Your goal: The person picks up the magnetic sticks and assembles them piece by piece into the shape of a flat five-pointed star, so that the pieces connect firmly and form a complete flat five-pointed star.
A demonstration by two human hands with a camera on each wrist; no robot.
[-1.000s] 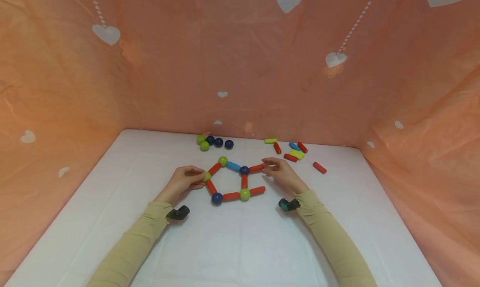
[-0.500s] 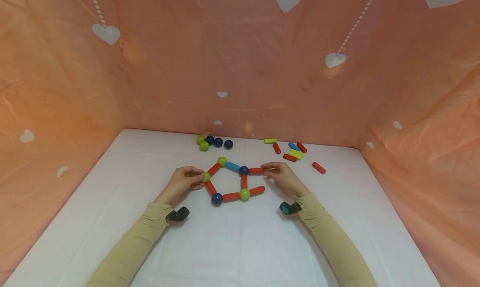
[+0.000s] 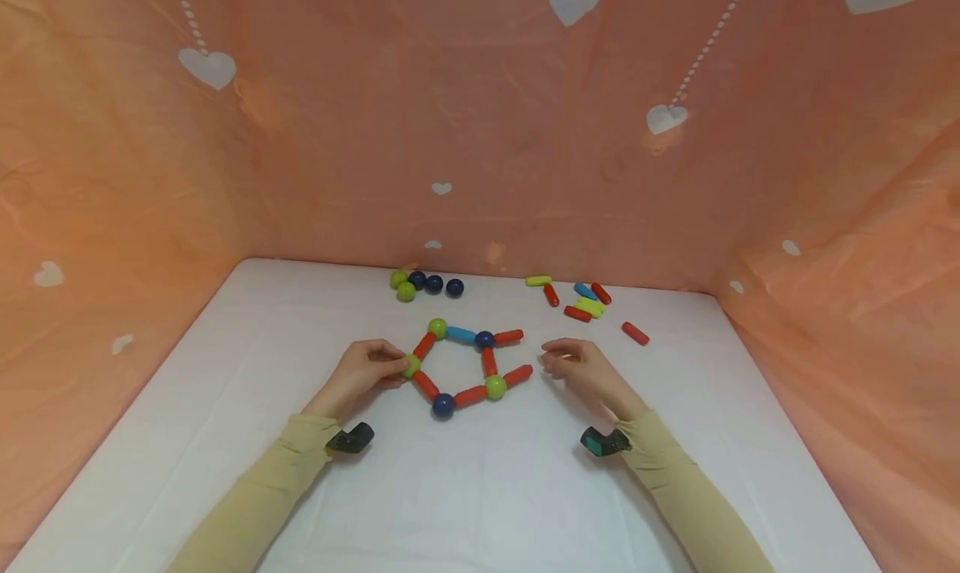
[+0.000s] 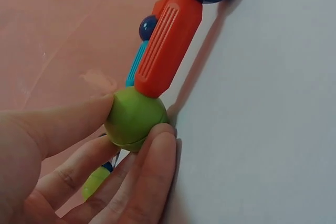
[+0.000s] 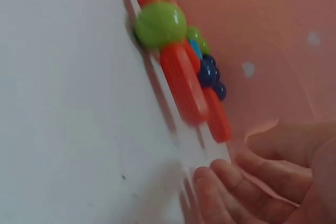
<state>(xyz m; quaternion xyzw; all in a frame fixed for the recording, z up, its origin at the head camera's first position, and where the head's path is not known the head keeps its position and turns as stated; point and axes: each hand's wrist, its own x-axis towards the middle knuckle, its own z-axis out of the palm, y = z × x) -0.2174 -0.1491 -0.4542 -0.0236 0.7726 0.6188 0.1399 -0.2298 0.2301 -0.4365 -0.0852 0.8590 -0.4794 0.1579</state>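
Observation:
A five-sided ring of balls and rods lies on the white table. My left hand (image 3: 362, 375) pinches the green ball (image 4: 134, 121) at its left corner between thumb and fingers. From that ball a red rod (image 4: 170, 45) runs to a navy ball (image 3: 443, 406). One side of the ring is a blue rod (image 3: 461, 335). Two red rods stick out rightward: an upper one (image 3: 509, 336) from a navy ball (image 3: 484, 340), and a lower one (image 5: 184, 83) from a green ball (image 5: 161, 24). Just right of their free ends is my right hand (image 3: 588, 375), fingers loosely bent, holding nothing.
Behind the ring sit loose green balls (image 3: 406, 291) and navy balls (image 3: 454, 288). Several loose rods in red, blue and yellow-green (image 3: 589, 307) lie at the back right, with one red rod (image 3: 635, 333) apart. An orange cloth (image 3: 480, 140) with hearts encloses the table.
My right hand has let go of the upper red rod and drawn back to the right and toward me. The ring has turned slightly, its left corner coming nearer with my left hand.

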